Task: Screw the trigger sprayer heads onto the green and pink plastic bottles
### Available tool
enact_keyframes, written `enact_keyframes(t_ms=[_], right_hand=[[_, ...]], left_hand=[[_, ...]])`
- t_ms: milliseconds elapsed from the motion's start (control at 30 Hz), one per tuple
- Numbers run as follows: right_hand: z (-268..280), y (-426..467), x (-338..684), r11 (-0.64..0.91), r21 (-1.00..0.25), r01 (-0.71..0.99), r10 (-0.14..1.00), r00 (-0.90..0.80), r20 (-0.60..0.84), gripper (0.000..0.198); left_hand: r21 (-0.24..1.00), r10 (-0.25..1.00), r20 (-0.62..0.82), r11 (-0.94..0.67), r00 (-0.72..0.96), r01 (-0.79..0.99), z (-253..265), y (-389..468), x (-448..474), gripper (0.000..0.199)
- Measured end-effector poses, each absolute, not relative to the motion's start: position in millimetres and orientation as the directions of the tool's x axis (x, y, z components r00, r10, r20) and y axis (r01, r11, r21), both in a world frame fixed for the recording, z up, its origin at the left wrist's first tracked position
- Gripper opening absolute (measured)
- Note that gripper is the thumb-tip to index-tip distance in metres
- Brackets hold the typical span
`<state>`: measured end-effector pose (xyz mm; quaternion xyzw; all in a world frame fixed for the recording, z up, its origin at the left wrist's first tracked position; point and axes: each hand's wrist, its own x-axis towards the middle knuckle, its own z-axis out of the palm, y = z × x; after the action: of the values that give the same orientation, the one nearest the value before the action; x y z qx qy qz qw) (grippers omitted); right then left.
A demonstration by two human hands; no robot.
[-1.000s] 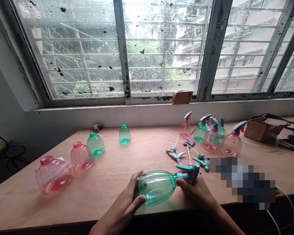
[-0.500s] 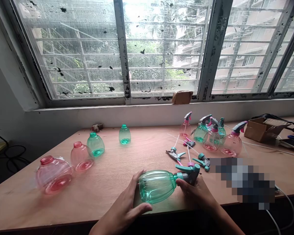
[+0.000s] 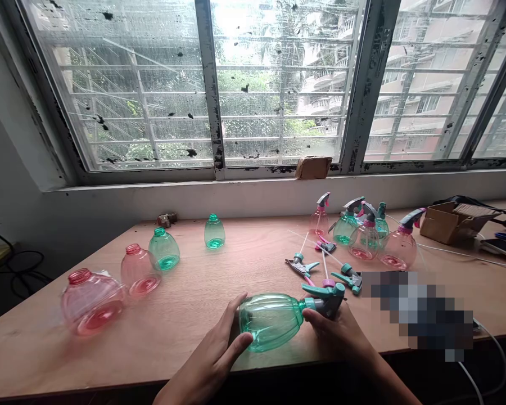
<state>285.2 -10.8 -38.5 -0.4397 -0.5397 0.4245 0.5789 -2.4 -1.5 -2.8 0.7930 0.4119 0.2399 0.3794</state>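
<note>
A green transparent spray bottle (image 3: 272, 322) lies on its side between my hands near the table's front edge. Its base rests in my left hand (image 3: 223, 340), thumb against the near lower side and fingers behind. My right hand (image 3: 339, 329) grips the neck and the grey-and-teal spray head (image 3: 329, 298), thumb on the collar; some of its fingers are hidden. Just beyond lie loose spray heads with tubes, among them a teal one (image 3: 349, 278) and a grey one (image 3: 301, 265).
Open-necked bottles stand at left: pink (image 3: 93, 304), pink (image 3: 139, 271), green (image 3: 164, 250) and green (image 3: 215, 232). Several bottles with spray heads, including a pink one (image 3: 398, 247), stand at back right. A cardboard box (image 3: 453, 222) and cables lie farther right. A blurred patch (image 3: 421, 315) hides part of the table.
My left thumb has moved up and in against the bottle's base. The bottle and my right hand stay nearly where they were.
</note>
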Motion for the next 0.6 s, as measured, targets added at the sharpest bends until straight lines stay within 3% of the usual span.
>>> enact_keyframes(t_ms=[200,400,600], right_hand=[[-39.8,-10.1,286.8,0.268,-0.963,0.011,0.962,0.041,0.269,0.032],[-34.0,-11.0,283.6,0.264,-0.963,-0.05,0.964,0.039,0.263,0.033],[-32.0,-12.4,282.5,0.273,-0.962,-0.022,0.962,0.04,0.272,0.035]], left_hand=[[0.845,0.825,0.12,-0.377,0.552,0.379,-15.1,2.9,-4.2,0.071],[0.783,0.811,0.179,-0.46,0.556,0.419,-19.8,5.0,-2.1,0.09],[0.842,0.817,0.095,-0.37,0.568,0.392,-9.2,0.8,-3.0,0.068]])
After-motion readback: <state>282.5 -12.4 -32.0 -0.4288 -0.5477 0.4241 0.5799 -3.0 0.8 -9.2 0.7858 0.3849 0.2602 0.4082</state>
